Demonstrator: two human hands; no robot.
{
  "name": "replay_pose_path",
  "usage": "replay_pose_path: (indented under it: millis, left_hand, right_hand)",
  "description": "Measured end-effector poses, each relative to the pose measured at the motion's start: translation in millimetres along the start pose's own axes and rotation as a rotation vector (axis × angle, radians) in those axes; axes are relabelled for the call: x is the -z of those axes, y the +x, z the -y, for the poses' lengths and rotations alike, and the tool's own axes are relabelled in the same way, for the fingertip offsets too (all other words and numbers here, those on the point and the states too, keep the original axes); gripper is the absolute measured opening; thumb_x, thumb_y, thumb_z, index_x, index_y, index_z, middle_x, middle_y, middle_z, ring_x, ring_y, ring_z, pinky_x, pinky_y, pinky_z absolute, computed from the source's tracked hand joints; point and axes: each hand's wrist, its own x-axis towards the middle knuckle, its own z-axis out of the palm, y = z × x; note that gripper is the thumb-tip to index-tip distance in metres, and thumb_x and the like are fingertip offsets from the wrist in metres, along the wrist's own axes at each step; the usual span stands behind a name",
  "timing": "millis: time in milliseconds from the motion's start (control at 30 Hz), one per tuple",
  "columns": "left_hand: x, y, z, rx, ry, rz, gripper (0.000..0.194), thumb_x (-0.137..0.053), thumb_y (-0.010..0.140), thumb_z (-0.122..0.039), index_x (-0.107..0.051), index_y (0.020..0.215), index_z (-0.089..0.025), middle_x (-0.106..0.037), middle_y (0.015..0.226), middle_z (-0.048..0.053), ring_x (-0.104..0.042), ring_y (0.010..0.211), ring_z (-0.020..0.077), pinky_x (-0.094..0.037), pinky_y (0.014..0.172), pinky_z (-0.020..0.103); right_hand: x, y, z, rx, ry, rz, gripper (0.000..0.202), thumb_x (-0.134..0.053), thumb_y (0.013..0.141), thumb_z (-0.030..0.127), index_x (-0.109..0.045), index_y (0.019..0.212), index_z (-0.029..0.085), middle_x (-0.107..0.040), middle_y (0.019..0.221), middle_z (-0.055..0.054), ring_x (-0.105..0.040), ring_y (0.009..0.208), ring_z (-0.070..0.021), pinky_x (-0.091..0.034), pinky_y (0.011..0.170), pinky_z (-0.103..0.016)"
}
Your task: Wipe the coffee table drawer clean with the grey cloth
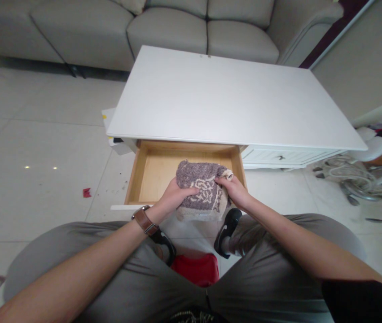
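Note:
A folded grey-brown towel [200,190] with a cream pattern hangs between my two hands, over the front of a pulled-out wooden drawer [159,168]. My left hand [173,197] grips its left side, thumb on top and fingers hidden beneath. At the upper right corner, my right hand [234,189] pinches the towel near a rolled pale edge. The drawer's visible floor is bare wood; the towel covers part of it.
The drawer belongs to a white coffee table [234,103] with a second, closed drawer [280,157]. Behind stands a grey sofa [170,33]. A red stool [195,269] shows between my legs. A red scrap [86,193] lies on the tiled floor.

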Motion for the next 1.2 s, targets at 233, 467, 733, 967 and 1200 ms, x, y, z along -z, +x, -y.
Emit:
replay_pose_path:
  millis: [233, 467, 733, 967, 1200]
  left_hand:
    - [1.1, -0.5, -1.2, -0.018, 0.017, 0.045, 0.063, -0.088, 0.058, -0.019, -0.07, 0.119, -0.015, -0.078, 0.122, 0.013, -0.073, 0.109, 0.0305, -0.054, 0.106, 0.048]
    - [-0.8, -2.1, -3.8, -0.07, 0.032, 0.084, 0.073, -0.094, 0.055, -0.02, -0.07, 0.124, -0.017, -0.078, 0.12, 0.011, -0.072, 0.116, 0.0318, -0.053, 0.109, 0.049]
    - [-1.0, -1.0, 0.7, -0.034, 0.025, 0.008, 0.071, -0.094, 0.06, -0.025, -0.069, 0.125, -0.016, -0.077, 0.124, 0.014, -0.071, 0.118, 0.0306, -0.053, 0.11, 0.048]
    - [-1.7, -1.5, 0.1, 0.017, -0.02, -0.013, 0.063, -0.088, 0.065, -0.028, -0.07, 0.124, -0.016, -0.077, 0.126, 0.013, -0.073, 0.113, 0.0306, -0.054, 0.106, 0.047]
    - [-3.4, -2.7, -2.2, 0.022, -0.047, -0.022, 0.056, -0.085, 0.068, -0.032, -0.072, 0.12, -0.016, -0.077, 0.124, 0.012, -0.071, 0.116, 0.0316, -0.053, 0.108, 0.047]
  right_hand:
    - [0.2, 0.1, -0.4, 0.005, -0.003, -0.01, 0.035, -0.08, 0.069, 0.044, -0.076, 0.095, 0.02, -0.08, 0.095, -0.004, -0.072, 0.093, -0.0276, -0.054, 0.093, -0.041]
    - [1.1, 0.9, -1.2, 0.018, -0.017, -0.005, 0.037, -0.078, 0.071, 0.045, -0.077, 0.099, 0.021, -0.08, 0.098, -0.003, -0.072, 0.097, -0.0278, -0.054, 0.095, -0.041]
    - [1.0, 1.5, -4.0, 0.025, -0.001, 0.013, 0.033, -0.077, 0.072, 0.044, -0.077, 0.097, 0.022, -0.08, 0.097, -0.003, -0.072, 0.099, -0.0273, -0.053, 0.1, -0.041]
    - [1.5, 2.2, -4.4, 0.016, -0.015, 0.014, 0.03, -0.078, 0.073, 0.044, -0.077, 0.093, 0.022, -0.08, 0.094, -0.003, -0.072, 0.096, -0.0265, -0.053, 0.099, -0.04]
    - [2.7, 2.6, -5.1, 0.022, -0.014, 0.011, 0.032, -0.078, 0.073, 0.044, -0.078, 0.096, 0.021, -0.081, 0.098, -0.004, -0.072, 0.097, -0.0267, -0.053, 0.098, -0.04]
